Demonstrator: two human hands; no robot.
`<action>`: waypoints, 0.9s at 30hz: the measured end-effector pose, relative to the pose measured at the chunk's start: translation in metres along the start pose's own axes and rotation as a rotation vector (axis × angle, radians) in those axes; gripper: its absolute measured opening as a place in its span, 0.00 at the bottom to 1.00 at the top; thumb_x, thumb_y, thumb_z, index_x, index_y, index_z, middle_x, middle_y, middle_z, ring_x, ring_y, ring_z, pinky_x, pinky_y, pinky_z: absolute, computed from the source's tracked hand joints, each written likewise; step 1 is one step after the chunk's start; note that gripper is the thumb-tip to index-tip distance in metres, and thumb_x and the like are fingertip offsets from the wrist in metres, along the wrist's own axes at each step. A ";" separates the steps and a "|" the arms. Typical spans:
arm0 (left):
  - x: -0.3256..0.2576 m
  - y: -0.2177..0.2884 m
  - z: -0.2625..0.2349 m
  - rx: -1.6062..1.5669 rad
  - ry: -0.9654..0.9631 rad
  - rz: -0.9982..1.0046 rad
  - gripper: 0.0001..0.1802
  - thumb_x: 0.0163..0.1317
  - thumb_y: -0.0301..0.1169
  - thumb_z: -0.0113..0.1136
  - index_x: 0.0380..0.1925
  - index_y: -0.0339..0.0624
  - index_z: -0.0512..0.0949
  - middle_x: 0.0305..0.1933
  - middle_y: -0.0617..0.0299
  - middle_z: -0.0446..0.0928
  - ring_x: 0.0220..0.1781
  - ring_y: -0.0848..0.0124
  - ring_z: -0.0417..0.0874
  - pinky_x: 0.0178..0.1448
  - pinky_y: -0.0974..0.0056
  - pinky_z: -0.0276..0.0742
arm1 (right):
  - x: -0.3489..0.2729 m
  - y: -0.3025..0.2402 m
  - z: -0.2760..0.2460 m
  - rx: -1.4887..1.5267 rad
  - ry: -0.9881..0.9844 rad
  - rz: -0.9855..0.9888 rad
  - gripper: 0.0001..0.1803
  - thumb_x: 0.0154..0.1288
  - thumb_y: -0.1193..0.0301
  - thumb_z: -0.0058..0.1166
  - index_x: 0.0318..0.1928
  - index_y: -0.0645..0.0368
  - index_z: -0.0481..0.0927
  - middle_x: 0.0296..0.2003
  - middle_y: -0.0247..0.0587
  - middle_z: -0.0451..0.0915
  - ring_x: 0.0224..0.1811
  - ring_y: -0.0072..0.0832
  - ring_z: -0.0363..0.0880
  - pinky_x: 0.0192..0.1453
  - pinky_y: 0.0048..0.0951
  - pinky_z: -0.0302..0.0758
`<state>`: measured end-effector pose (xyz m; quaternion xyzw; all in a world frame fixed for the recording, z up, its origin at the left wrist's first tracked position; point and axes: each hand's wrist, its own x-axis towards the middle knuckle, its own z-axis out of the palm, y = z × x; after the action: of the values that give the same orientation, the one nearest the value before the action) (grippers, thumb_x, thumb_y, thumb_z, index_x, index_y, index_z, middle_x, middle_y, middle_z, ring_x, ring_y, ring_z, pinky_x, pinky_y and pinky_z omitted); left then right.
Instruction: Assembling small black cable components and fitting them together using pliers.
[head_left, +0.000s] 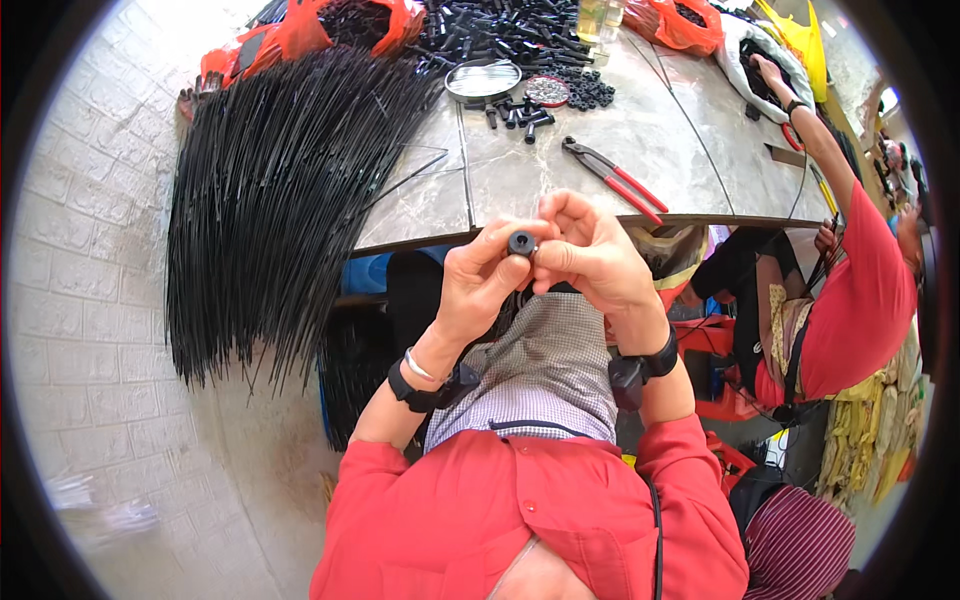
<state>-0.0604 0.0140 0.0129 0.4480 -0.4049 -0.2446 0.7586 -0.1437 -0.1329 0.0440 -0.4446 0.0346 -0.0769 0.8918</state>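
Note:
Between the thumb and fingers of my left hand [470,285] is a small black cylindrical part [521,243], its round end with a hole facing up. My right hand [605,268] is right beside it, thumb and fingertips pinched at the part's edge. Whatever lies in that pinch is too small to make out. Both hands are over my lap, just short of the table's near edge. Beyond them on the grey table [520,185] lie pincers [615,182] with red handles, several loose black tube pieces [530,122] and a red-rimmed dish [547,91] of small shiny bits.
A thick bundle of long black cable-like strands [280,200] hangs over the table's left edge. A round clear-topped tin [483,79], black rings [590,90] and a heap of black parts [500,30] are farther back. At right, a co-worker's arm [825,145] reaches into a white sack [750,50].

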 end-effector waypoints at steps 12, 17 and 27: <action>0.019 -0.005 -0.022 -0.160 0.036 -0.057 0.22 0.71 0.39 0.48 0.54 0.30 0.67 0.29 0.65 0.63 0.30 0.75 0.61 0.35 0.69 0.60 | 0.019 -0.004 -0.114 -1.866 0.455 -0.362 0.33 0.54 0.59 0.65 0.59 0.57 0.70 0.50 0.47 0.73 0.53 0.40 0.72 0.56 0.36 0.70; 0.028 0.003 -0.036 -0.161 0.097 -0.018 0.29 0.71 0.52 0.41 0.49 0.33 0.69 0.25 0.67 0.60 0.27 0.77 0.59 0.32 0.70 0.57 | 0.022 0.009 -0.156 -2.056 0.473 -0.125 0.28 0.61 0.59 0.56 0.60 0.52 0.70 0.50 0.49 0.70 0.53 0.45 0.68 0.55 0.40 0.70; 0.045 -0.017 -0.042 -0.039 0.293 -0.068 0.19 0.72 0.43 0.43 0.28 0.40 0.68 0.18 0.66 0.64 0.19 0.79 0.60 0.24 0.73 0.54 | -0.022 -0.048 -0.058 -0.922 0.111 0.158 0.09 0.68 0.69 0.47 0.41 0.63 0.73 0.22 0.26 0.67 0.24 0.14 0.65 0.26 0.20 0.63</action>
<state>-0.0004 -0.0073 0.0044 0.4776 -0.2699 -0.2098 0.8094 -0.1781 -0.2035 0.0473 -0.7856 0.1466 -0.0091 0.6010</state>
